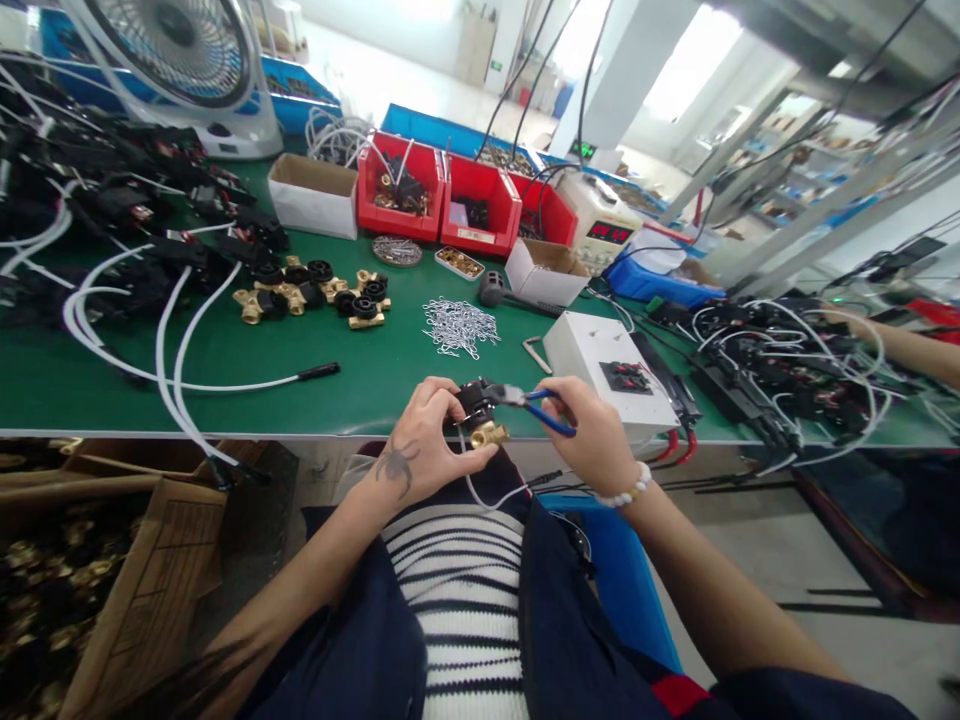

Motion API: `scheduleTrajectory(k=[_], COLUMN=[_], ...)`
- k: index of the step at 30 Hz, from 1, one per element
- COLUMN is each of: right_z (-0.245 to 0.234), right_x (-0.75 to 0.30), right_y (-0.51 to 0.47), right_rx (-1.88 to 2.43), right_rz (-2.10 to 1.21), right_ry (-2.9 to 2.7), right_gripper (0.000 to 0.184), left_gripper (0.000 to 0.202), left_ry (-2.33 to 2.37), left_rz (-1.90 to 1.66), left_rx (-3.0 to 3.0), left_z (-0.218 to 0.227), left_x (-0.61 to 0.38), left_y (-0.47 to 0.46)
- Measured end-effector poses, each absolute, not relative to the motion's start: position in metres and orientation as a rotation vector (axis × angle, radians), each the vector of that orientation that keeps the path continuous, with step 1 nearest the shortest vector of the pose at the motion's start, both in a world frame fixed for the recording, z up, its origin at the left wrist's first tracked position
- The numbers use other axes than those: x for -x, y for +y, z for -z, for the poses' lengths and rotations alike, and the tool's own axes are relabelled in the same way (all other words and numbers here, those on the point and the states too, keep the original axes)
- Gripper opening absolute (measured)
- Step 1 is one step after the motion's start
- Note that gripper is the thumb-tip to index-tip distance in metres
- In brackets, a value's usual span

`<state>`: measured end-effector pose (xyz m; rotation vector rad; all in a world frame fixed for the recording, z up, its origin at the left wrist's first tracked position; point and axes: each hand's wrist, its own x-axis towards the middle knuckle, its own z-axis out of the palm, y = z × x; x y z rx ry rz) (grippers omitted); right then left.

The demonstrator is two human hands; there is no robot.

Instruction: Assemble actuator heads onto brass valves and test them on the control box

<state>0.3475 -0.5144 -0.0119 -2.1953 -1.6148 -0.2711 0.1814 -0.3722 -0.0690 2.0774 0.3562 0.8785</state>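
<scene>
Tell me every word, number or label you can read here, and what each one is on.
No text can be read for certain.
Red digits on the white device: lit but too blurred.
Green digits on the small display: too blurred.
White label on a red bin: too small.
Green wall sign: too small.

At the near edge of the desk (225,350) my left hand (420,445) holds a valve part (480,415), with my right hand (592,430) just to its right holding pliers (536,405) against it. Behind them lies a pile of clips (459,327). A cluster of valves (315,290) sits to its left, a switch box (607,370) to its right. Three bins (461,205) stand in a row further back, and a fan (187,70) stands at the far left.
</scene>
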Motion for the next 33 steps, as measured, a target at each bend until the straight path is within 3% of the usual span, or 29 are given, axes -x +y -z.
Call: scheduleTrajectory(k=[4,10,15,18,22,28,33], right_z=[0.018,0.034,0.041,0.049,0.049,0.009,-0.01], right_x=[-0.345,-0.339,-0.343,-0.348,-0.349,-0.315,-0.291], right_y=[-0.516,-0.516,-0.507,-0.5,-0.497,-0.511,-0.516], right_rx=[2.124,2.214,2.597,2.752,2.44,1.584,1.344], right_rz=[0.363,0.094,0.126,0.136,0.106,-0.908,-1.009], right_ry=[-1.456,-1.493,-1.22,-1.364,-1.347,-1.06,-0.888], right_gripper=[0.019,0.017,0.054,0.06,0.055,0.069,0.068], left_gripper=[0.036,0.034,0.038,0.041,0.042,0.043,0.044], left_ry=[0.359,0.383,0.409,0.384,0.295,0.183,0.076], left_rz=[-0.877,-0.899,-0.966,-1.015,-1.081,-1.153,-1.169], left_rx=[-2.075,-2.057,-2.038,-2.066,-2.161,-2.257,-2.33], left_z=[0.068,0.069,0.069,0.061,0.046,0.026,0.015], left_x=[-0.181,-0.18,-0.176,-0.171,-0.163,-0.153,-0.148], left_y=[-0.371,-0.373,-0.379,-0.381,-0.383,-0.388,-0.389])
